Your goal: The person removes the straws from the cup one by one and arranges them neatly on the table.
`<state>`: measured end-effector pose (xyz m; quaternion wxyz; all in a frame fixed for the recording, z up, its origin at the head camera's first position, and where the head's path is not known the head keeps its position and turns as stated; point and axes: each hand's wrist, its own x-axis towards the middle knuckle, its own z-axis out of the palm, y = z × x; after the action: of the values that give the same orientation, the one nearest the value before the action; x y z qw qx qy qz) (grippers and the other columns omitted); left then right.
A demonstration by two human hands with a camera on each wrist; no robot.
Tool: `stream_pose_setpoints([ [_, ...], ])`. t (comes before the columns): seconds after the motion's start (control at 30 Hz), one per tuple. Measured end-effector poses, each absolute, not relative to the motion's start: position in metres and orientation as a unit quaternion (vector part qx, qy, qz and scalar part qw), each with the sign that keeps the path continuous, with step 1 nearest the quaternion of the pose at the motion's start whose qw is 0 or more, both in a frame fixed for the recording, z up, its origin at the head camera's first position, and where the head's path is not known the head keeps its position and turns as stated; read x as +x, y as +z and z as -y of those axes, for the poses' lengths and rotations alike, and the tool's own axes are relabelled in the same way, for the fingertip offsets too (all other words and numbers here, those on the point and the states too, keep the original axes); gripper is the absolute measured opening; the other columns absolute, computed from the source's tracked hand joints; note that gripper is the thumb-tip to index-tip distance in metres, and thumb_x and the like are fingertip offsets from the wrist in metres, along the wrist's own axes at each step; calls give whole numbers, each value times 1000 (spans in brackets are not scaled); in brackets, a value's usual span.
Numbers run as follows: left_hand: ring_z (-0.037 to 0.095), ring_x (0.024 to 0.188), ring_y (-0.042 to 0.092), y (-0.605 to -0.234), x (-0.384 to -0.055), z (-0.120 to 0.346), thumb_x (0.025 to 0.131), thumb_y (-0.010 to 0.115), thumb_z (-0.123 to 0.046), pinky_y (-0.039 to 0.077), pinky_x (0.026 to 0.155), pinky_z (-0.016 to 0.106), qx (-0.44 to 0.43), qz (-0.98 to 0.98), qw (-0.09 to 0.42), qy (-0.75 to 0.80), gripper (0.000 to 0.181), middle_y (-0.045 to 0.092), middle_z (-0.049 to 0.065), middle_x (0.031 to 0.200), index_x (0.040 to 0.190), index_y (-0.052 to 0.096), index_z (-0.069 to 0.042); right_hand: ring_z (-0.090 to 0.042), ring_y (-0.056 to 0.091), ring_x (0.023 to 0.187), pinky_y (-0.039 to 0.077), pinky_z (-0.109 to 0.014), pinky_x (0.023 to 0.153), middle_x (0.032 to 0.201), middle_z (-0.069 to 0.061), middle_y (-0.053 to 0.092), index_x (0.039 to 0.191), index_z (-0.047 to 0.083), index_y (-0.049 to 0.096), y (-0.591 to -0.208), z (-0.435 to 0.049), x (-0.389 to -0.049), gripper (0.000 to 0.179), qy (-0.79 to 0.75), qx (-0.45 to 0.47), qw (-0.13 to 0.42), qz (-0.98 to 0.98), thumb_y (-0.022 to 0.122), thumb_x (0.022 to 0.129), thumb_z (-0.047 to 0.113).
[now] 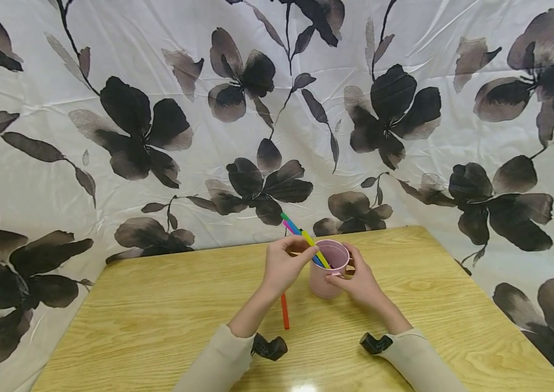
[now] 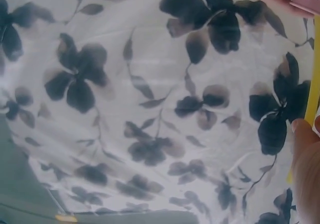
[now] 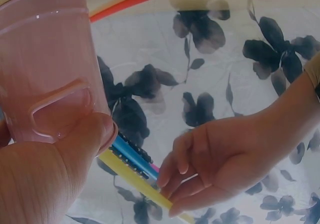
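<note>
A pink cup [image 1: 323,286] with a small handle stands on the table, tilted slightly if at all. My right hand [image 1: 362,280] holds it from the right, its thumb [image 3: 90,139] by the handle. Several slim coloured sticks lean out of the cup's mouth toward the left. Among them are a yellow stick [image 1: 317,249], a blue stick [image 3: 130,154] and a black one with pale dots [image 3: 127,160]. My left hand [image 1: 282,264] pinches the yellow stick between thumb and fingers above the rim. Its fingers partly hide the others.
A red stick [image 1: 284,313] lies on the wooden table [image 1: 184,316], left of the cup and partly behind my left forearm. A white cloth with dark flowers [image 1: 257,109] hangs behind the table's far edge. Black devices [image 1: 269,347] sit at both wrists.
</note>
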<state>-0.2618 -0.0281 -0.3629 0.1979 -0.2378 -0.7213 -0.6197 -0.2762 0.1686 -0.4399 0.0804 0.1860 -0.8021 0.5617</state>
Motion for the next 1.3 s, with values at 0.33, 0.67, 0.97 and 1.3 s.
stream_pose_setpoints([
  [0.33, 23, 64, 60, -333, -249, 41, 77, 67, -4, 52, 59, 31, -269, 683, 213, -644, 10, 62, 13, 72, 83, 64, 3, -35, 48, 100, 47, -40, 78, 121, -20, 41, 135, 6, 24, -445, -171, -279, 83, 559, 187, 77, 804, 74, 71, 18],
  [0.67, 22, 68, 62, -296, -248, 70, 76, 69, -8, 52, 59, 32, -317, 649, 271, -636, 14, 65, 4, 78, 89, 65, -5, -26, 48, 101, 45, -38, 79, 121, -8, 43, 136, 16, 25, -469, -175, -293, 88, 549, 167, 92, 814, 76, 67, 32],
  [0.97, 31, 65, 62, -223, -207, 99, 74, 64, 8, 53, 62, 35, -343, 610, 345, -626, 14, 63, 22, 80, 88, 61, 12, -37, 43, 104, 41, -50, 81, 123, -19, 40, 135, 6, 26, -448, -170, -280, 82, 564, 188, 85, 800, 75, 70, 19],
  [1.3, 25, 65, 63, -193, -206, 137, 74, 67, 5, 52, 55, 32, -307, 618, 324, -647, 19, 63, 18, 80, 92, 64, 8, -36, 45, 103, 43, -45, 81, 123, -17, 41, 136, 9, 24, -451, -171, -282, 85, 566, 176, 77, 802, 76, 70, 22],
])
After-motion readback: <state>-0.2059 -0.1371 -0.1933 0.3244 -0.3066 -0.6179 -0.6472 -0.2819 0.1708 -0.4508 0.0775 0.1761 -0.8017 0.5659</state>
